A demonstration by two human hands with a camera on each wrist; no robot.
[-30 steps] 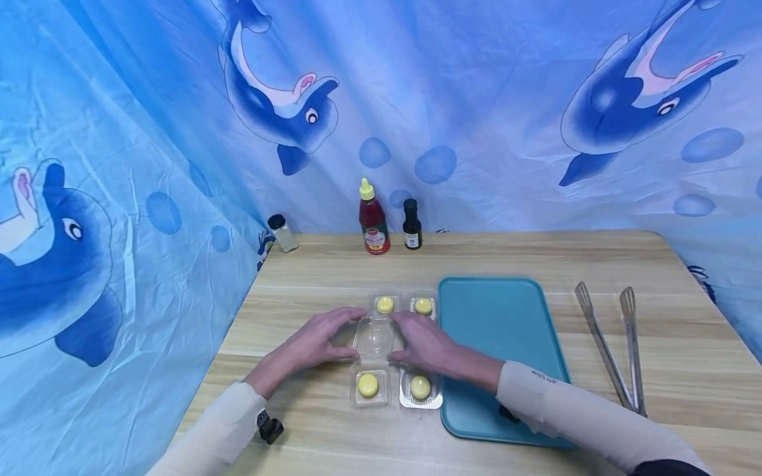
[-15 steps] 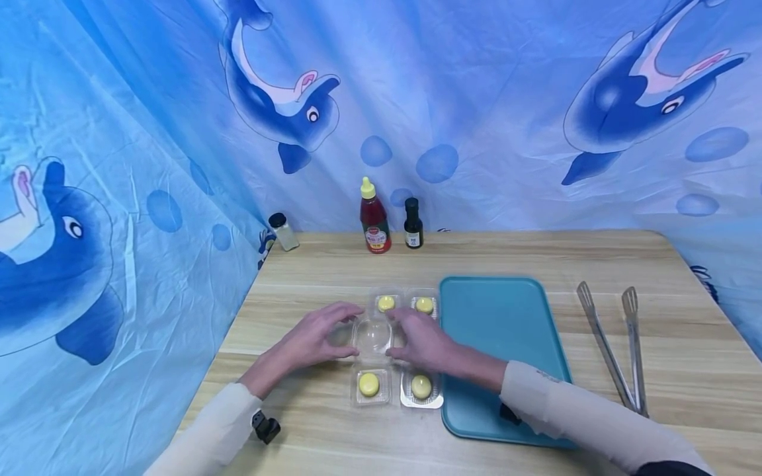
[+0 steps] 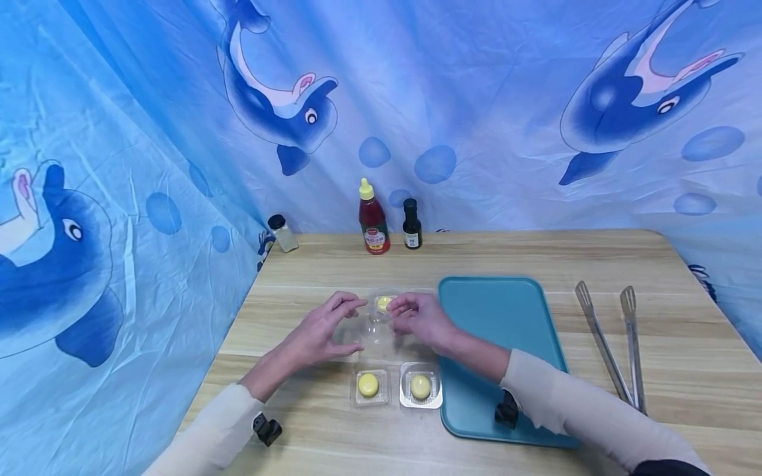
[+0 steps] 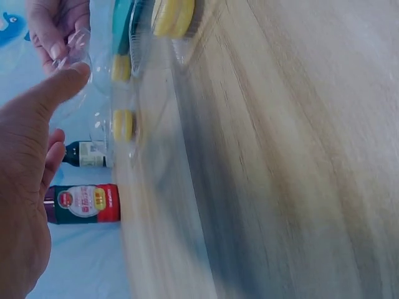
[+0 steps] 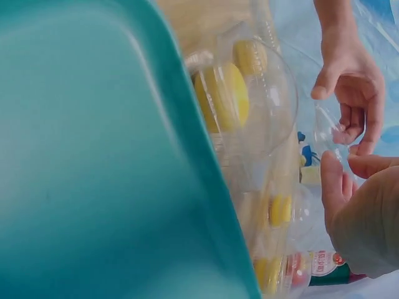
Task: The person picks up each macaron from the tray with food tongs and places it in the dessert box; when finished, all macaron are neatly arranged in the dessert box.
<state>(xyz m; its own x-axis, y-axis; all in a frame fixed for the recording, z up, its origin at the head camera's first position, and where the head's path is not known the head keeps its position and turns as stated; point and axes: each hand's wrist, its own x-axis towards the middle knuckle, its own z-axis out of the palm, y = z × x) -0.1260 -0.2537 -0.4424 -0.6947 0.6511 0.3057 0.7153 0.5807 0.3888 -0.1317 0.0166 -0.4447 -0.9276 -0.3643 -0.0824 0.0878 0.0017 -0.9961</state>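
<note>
A thin clear plastic lid (image 3: pixel 376 330) is up between my two hands, above the middle of the table. My left hand (image 3: pixel 324 328) grips its left side, thumb low and fingers high. On the right side, the bent fingertips of my right hand (image 3: pixel 419 320) pinch the lid's edge. In the right wrist view the clear lid (image 5: pixel 327 128) spans both hands. Below are yellow macarons in small clear boxes: a near-left macaron (image 3: pixel 368 385), a near-right macaron (image 3: pixel 420 387) and a far-left macaron (image 3: pixel 384 304). My right hand covers the far-right box.
A teal tray (image 3: pixel 494 311) lies under my right forearm. Metal tongs (image 3: pixel 634 350) rest farther right. Along the back stand a red sauce bottle (image 3: pixel 374 228), a small dark bottle (image 3: pixel 412 226) and a shaker (image 3: pixel 282 233). A blue dolphin curtain (image 3: pixel 500 132) hangs behind the table.
Both hands have come up a little with the clear lid. My right hand has turned, its fingers drawn closer together, and now hides the far-right macaron.
</note>
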